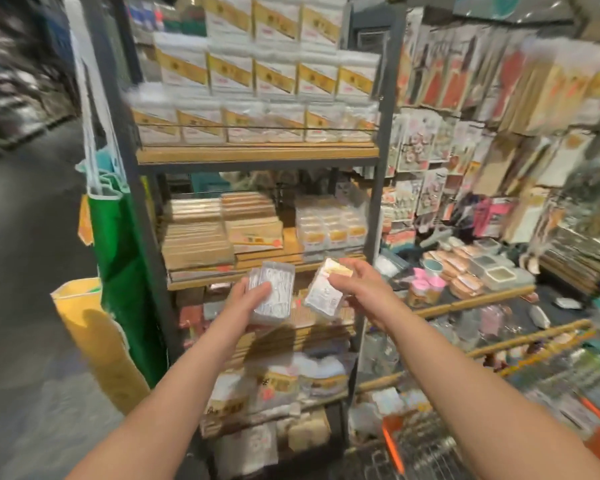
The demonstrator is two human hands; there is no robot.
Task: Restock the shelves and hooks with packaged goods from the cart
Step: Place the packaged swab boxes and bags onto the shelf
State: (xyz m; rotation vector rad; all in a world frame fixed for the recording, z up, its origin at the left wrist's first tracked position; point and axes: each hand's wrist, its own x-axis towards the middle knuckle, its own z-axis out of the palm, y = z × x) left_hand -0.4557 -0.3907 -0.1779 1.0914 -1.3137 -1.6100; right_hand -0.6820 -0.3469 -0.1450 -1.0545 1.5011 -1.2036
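Observation:
My left hand [248,295] grips a stack of clear plastic packs [273,292] from below, held in front of the shelf rack [257,155]. My right hand [355,282] holds a single clear pack with a yellow label [326,289], tilted, just to the right of the stack. Both packs hang in the air at the level of the rack's middle shelf [201,282], which carries flat tan packs and clear yellow-labelled packs [329,228]. The cart [426,448], wire with orange corners, shows at the bottom right.
The top shelf holds rows of white packs with yellow bands [274,74]. Green and yellow bags [118,265] hang on the rack's left post. Hooks with carded goods [482,98] and tiered bins of small items [482,271] fill the right. Grey floor lies at left.

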